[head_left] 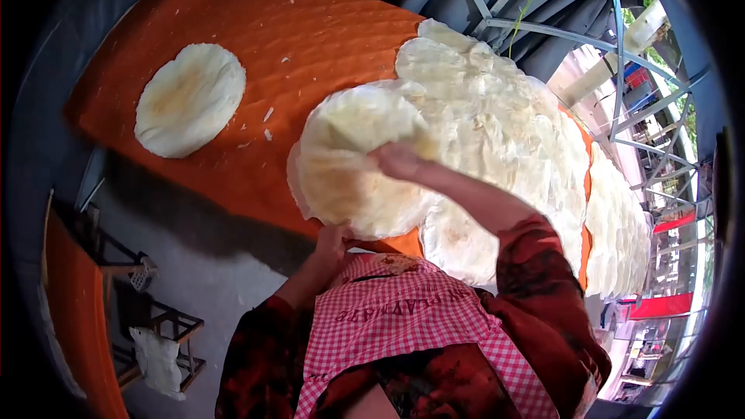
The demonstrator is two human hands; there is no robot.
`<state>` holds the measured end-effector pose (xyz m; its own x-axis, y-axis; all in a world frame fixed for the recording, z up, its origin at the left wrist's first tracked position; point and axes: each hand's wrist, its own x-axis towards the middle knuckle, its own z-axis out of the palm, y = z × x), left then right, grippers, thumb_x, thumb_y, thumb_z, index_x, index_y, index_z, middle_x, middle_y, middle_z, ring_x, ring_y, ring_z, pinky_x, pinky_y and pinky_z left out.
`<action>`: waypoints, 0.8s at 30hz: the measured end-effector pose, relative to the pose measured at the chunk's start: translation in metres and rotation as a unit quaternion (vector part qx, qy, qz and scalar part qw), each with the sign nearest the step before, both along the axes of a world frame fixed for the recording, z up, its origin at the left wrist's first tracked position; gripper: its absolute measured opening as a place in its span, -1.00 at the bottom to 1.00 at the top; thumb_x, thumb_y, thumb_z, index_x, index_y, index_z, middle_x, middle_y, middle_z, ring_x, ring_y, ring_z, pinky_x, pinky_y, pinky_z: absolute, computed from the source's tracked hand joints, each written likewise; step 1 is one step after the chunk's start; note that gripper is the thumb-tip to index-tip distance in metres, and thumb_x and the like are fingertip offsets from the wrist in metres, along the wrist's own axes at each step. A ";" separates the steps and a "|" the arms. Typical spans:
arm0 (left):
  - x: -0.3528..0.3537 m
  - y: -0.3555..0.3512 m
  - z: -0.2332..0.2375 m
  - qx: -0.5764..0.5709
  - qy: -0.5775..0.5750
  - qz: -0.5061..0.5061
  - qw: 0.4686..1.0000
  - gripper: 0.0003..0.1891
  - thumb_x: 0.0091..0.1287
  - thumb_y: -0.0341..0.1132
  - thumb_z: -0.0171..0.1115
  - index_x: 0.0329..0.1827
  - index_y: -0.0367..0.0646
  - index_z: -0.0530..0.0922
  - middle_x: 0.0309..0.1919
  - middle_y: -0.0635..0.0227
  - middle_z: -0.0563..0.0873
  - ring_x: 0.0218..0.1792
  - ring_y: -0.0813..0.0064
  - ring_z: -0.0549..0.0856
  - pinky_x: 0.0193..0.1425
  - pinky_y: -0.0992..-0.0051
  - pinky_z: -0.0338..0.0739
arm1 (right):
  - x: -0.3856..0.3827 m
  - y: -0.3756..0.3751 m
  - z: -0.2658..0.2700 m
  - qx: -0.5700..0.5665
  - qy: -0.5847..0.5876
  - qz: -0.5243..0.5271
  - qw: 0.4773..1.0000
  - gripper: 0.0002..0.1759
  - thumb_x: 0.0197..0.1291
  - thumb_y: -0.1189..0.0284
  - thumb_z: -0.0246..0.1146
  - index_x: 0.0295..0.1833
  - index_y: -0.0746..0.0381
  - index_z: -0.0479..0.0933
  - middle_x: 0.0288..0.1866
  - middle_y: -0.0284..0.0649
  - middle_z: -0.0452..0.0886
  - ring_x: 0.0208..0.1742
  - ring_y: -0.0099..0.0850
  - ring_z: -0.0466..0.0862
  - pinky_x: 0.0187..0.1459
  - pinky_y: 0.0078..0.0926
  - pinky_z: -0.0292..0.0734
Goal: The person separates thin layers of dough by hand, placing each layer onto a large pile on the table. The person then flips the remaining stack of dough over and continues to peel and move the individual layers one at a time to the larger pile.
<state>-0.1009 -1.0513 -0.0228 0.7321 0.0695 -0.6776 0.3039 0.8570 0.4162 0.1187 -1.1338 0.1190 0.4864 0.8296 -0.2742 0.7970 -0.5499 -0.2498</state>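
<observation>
A pale round flatbread [353,120] with light brown patches lies on top of other flatbreads at the middle of the orange-covered table. My right hand [400,161] is closed at the right part of this bread, and a fold runs across the bread beside it. Motion blurs the hand and the bread's surface there. At the near edge of the same bread is my left hand [334,239], fingers curled against the rim. Overlapping flatbreads [497,132] spread to the right of my hands.
A single flatbread [190,101] lies on the left part of the orange cloth [272,39], with white crumbs nearby. Wooden stools [182,330] stand on the floor at lower left, beside another orange surface [74,302]. A metal frame [559,31] rises beyond the table at right.
</observation>
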 end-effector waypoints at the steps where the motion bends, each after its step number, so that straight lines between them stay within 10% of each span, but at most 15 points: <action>1: -0.006 0.005 -0.037 0.136 -0.148 -0.083 0.976 -0.60 0.32 -0.31 0.15 0.17 -0.29 0.37 -0.04 0.10 0.59 0.00 0.11 0.59 0.07 0.15 0.57 | -0.007 -0.007 -0.026 0.014 0.027 -0.005 1.000 -0.77 0.04 0.44 0.15 -0.17 0.10 0.64 -0.18 -0.08 0.65 -0.05 -0.09 0.62 0.02 -0.21 0.48; 4: -0.010 0.006 -0.039 0.024 -0.149 -0.032 0.988 -0.58 0.36 -0.30 0.09 0.23 -0.28 0.32 0.05 0.12 0.57 0.06 0.11 0.58 0.11 0.12 0.55 | 0.041 -0.010 -0.094 0.058 0.120 -0.049 0.990 -0.81 0.02 0.36 0.23 -0.24 0.16 0.65 -0.18 -0.08 0.66 -0.11 -0.18 0.63 -0.06 -0.26 0.50; 9: -0.016 0.018 0.019 -0.089 -0.123 0.047 0.987 -0.53 0.42 -0.24 -0.01 0.33 -0.23 0.21 0.19 0.13 0.49 0.15 0.10 0.54 0.19 0.09 0.50 | 0.029 0.009 0.093 0.142 -0.078 0.036 0.986 -0.81 -0.03 0.53 0.18 -0.29 0.16 0.66 -0.33 -0.07 0.68 -0.34 -0.15 0.67 -0.25 -0.32 0.57; 16: -0.019 0.028 0.025 -0.105 -0.166 0.035 0.980 -0.48 0.42 -0.20 -0.05 0.35 -0.32 0.16 0.23 0.03 0.44 0.21 0.04 0.49 0.26 0.06 0.46 | -0.096 -0.034 -0.056 0.073 -0.131 0.007 0.989 -0.65 -0.08 0.53 0.16 -0.10 0.10 0.63 -0.24 -0.21 0.70 -0.32 -0.22 0.68 -0.31 -0.30 0.57; 24: -0.014 0.032 0.021 -0.058 -0.135 0.012 0.989 -0.54 0.33 -0.39 -0.02 0.27 -0.36 0.26 0.13 0.03 0.51 0.11 0.10 0.57 0.20 0.21 0.52 | -0.095 -0.044 -0.056 0.152 -0.079 0.010 0.985 -0.83 -0.04 0.42 0.21 -0.25 0.11 0.54 -0.41 -0.19 0.63 -0.35 -0.15 0.65 -0.40 -0.22 0.53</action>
